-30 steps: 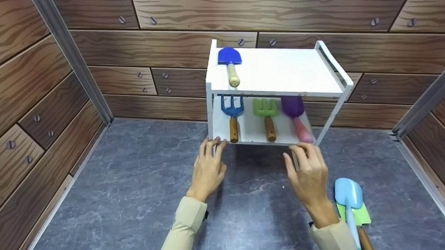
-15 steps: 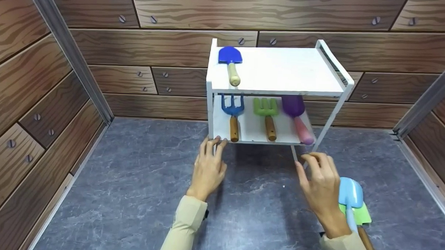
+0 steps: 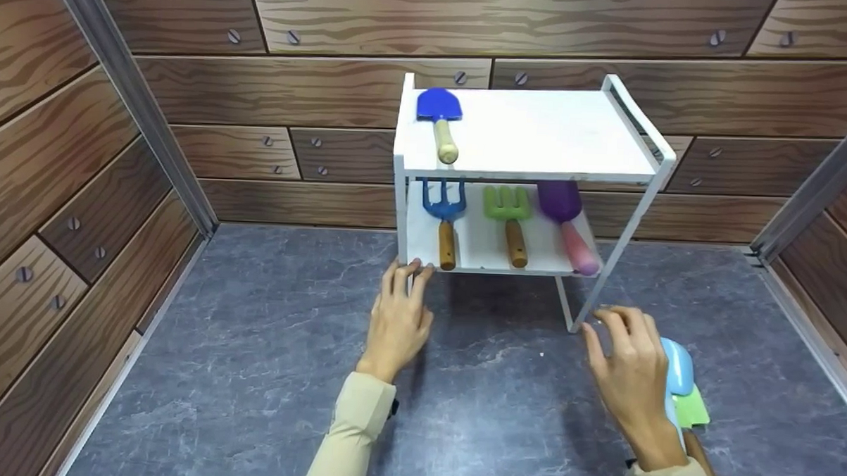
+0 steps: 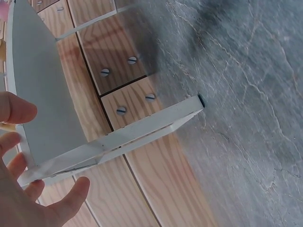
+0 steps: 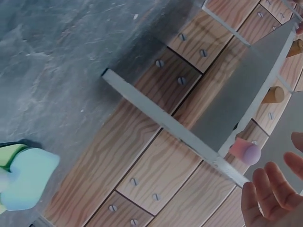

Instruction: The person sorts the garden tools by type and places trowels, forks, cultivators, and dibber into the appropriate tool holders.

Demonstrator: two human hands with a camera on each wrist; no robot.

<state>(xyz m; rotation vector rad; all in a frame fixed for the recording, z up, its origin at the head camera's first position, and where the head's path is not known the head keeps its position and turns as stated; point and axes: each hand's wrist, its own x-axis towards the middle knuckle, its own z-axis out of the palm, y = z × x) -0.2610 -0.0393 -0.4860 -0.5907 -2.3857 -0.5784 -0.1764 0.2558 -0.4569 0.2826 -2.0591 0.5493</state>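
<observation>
My left hand (image 3: 397, 329) touches the lower front left corner of a white two-tier rack (image 3: 533, 132); in the left wrist view its fingers (image 4: 75, 196) lie around that corner and leg. Apart from the rack, my right hand (image 3: 630, 375) hovers by its front right leg, fingers loosely bent and holding nothing. A blue-bladed hand trowel (image 3: 439, 106) lies on the top shelf. Below lie a blue hand fork (image 3: 444, 209), a green hand fork (image 3: 507, 204) and a purple trowel (image 3: 560, 202) with a pink handle.
On the grey marbled surface (image 3: 264, 373), a light blue trowel (image 3: 680, 367) overlaps a green-bladed tool (image 3: 691, 408) with a brown handle, both partly behind my right hand and wrist. Wood-patterned panels (image 3: 316, 93) enclose the back and sides.
My right hand has drawn away from the lower shelf edge, down and to the right, uncovering the front right leg. My left hand stays at the corner. The tools on the rack have not moved.
</observation>
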